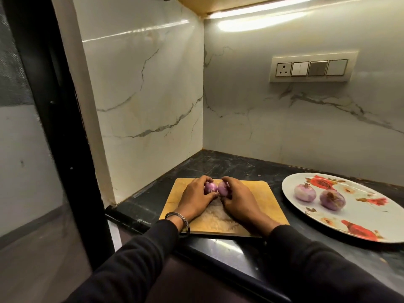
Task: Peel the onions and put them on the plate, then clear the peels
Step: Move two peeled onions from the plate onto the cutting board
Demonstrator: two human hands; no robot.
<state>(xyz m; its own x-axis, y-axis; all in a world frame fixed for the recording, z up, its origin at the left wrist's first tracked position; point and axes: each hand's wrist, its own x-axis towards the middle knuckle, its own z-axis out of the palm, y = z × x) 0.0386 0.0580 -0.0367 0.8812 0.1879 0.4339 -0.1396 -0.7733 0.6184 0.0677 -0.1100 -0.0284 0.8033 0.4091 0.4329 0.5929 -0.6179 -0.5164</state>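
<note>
My left hand (195, 196) curls round one purple onion (210, 187), fingers over its top and thumb under it, and my right hand (237, 199) grips a second onion (223, 189) the same way; the two bulbs sit touching or nearly so, held just above the far half of the wooden cutting board (271, 201). A dark band (181, 217) circles my left wrist. Both onions look smooth and glossy where the fingers leave them bare, so I judge them peeled or close to it, though most of each is covered and I cannot be sure.

Between my wrists, on the near part of the board, lies a pale heap of papery peels (215, 217), not yet cleared.

Further right, well apart from the board on the dark counter (218, 165), stands the floral plate (358, 224). It already carries two onions, a paler one (305, 192) and a darker one (332, 199) just beside it, both seemingly skinned with a scrap of root end left.

As I read it, the job is past halfway: two onions delivered, two in hand to be carried across, then the peels to be gathered off the board.
</note>
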